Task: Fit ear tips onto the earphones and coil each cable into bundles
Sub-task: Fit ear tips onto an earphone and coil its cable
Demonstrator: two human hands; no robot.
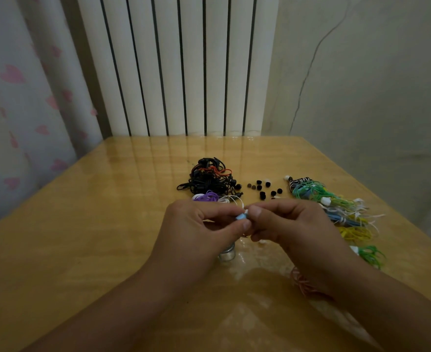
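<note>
Light-blue earbud sits between our hands above the table, left hand pinching it, its nozzle pointing right toward the right hand, whose fingertips pinch a whitish ear tip against it.

Tangled earphones left, loose ear tips between — coiled bundles right, on table.

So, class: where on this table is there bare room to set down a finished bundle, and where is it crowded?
Bare: the table's whole left side, left of the black cable pile, and the far strip before the radiator. Crowded: the loose ear tips, the coloured bundles along the right edge.
</note>
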